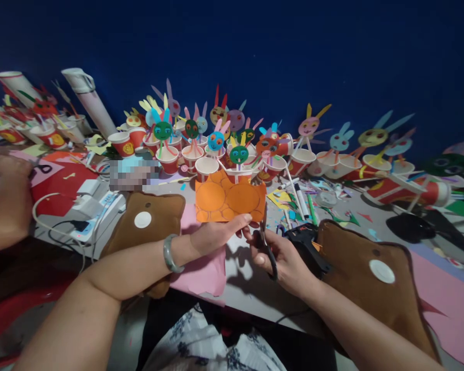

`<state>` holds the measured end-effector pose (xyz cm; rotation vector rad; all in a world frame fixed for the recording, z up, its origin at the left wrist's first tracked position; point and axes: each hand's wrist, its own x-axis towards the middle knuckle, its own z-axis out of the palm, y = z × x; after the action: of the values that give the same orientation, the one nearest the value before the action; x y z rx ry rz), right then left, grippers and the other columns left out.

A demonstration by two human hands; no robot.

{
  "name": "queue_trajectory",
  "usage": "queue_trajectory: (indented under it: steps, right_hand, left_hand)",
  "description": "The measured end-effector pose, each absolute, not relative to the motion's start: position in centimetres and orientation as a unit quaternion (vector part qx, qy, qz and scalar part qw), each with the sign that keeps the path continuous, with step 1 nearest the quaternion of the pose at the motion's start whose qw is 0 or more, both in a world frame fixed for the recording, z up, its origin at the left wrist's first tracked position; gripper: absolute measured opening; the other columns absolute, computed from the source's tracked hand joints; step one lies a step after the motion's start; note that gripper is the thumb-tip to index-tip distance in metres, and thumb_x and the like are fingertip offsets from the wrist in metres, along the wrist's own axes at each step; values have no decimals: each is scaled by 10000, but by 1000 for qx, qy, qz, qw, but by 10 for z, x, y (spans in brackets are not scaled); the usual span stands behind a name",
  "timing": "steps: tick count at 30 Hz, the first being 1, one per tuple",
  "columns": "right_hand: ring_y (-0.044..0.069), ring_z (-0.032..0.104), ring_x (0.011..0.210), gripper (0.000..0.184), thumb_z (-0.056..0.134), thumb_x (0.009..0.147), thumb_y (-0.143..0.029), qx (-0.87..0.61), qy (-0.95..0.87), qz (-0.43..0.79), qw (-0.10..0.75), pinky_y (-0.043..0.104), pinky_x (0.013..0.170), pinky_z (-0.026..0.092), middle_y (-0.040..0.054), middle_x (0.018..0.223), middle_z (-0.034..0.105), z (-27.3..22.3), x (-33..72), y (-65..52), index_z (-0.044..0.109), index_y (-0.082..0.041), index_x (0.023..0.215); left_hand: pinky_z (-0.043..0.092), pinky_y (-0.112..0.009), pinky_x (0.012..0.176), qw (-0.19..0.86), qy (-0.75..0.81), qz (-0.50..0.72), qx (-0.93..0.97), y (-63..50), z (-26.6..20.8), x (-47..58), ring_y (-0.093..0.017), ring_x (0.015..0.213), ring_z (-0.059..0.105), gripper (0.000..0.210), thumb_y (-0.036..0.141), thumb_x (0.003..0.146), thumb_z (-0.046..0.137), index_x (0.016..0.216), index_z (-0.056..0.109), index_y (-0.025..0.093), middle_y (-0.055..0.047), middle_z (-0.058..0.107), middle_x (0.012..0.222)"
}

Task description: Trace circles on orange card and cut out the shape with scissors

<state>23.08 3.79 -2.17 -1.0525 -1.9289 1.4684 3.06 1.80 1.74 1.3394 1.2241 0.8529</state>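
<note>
Between the thumb and fingers of my left hand (pixel 220 233) is the lower right edge of an orange sheet of paper (pixel 212 197), with circles drawn on it in dark outline. A bangle is on my left wrist. My right hand (pixel 284 260) is closed around the dark handles of a pair of scissors (pixel 269 252). The blades point up along the right edge of the orange paper, close to my left fingertips. Pink paper (pixel 201 268) lies on the table below my left forearm.
Paper cups (pixel 206 167) with paper rabbit faces line the back of the table. Brown cushions (pixel 150 211) lie on both sides of my hands. A power strip (pixel 100 211) with cables is at left, near another person's arm (pixel 7 206). Paper scraps and markers (pixel 301 201) lie at right.
</note>
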Motion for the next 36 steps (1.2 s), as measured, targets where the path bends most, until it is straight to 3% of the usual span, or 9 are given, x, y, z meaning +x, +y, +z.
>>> queue_trajectory:
  steps: [14, 21, 29, 36]
  right_hand:
    - [122, 395, 603, 676, 623, 688, -868, -384, -711, 529, 259, 258, 542, 326, -19, 673, 495, -24, 231, 39, 497, -206, 740]
    - [126, 410, 606, 672, 642, 684, -855, -394, -707, 529, 256, 259, 550, 345, -16, 663, 498, -23, 232, 40, 542, -193, 741]
    - [144, 474, 610, 647, 653, 686, -840, -406, -708, 518, 258, 261, 541, 413, -2, 648, 538, -22, 232, 41, 576, -198, 707]
    - [138, 481, 593, 643, 693, 662, -822, -409, -691, 536, 260, 255, 529, 420, -5, 636, 540, -20, 231, 41, 580, -190, 697]
  left_hand:
    - [509, -271, 833, 570, 492, 384, 535, 17, 23, 33, -145, 695, 604, 394, 348, 957, 460, 639, 647, 211, -11, 671, 705]
    - [518, -268, 759, 588, 478, 393, 520, 17, 20, 33, -155, 706, 626, 394, 377, 960, 477, 656, 664, 211, -9, 664, 664]
    - [529, -292, 831, 587, 488, 376, 525, 17, 23, 31, -181, 787, 657, 399, 441, 937, 489, 656, 660, 215, -9, 664, 661]
    - [513, -304, 928, 587, 503, 342, 534, 18, 24, 30, -171, 861, 643, 422, 470, 950, 427, 713, 643, 196, -26, 685, 784]
